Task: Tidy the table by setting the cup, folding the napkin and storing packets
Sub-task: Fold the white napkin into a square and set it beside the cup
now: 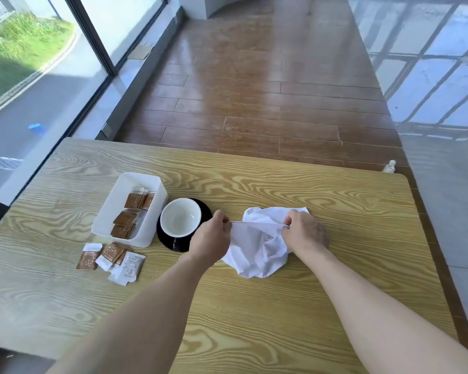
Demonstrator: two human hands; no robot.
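Two bare forearms reach in from the near edge over a wooden table with a strong yellow grain. The left hand and the right hand each pinch the upper edge of a crumpled white napkin between thumb and fingers, pulling that edge taut between them while the rest of the cloth lies bunched on the table near the middle.

To the left of the left hand, a few loose packets (brown and white, some overlapping) lie on the tabletop, just in front of a white tray. More brown packets sit inside the tray, in small stacks toward its right side.

Just right of the tray, touching or nearly touching it, a cup with a white inside stands upright on a dark saucer; the left hand hides the saucer's right rim.

At the far right corner of the table the top of a small clear bottle shows past the edge. Beyond the table lie brown wooden floorboards, with tall windows to the left
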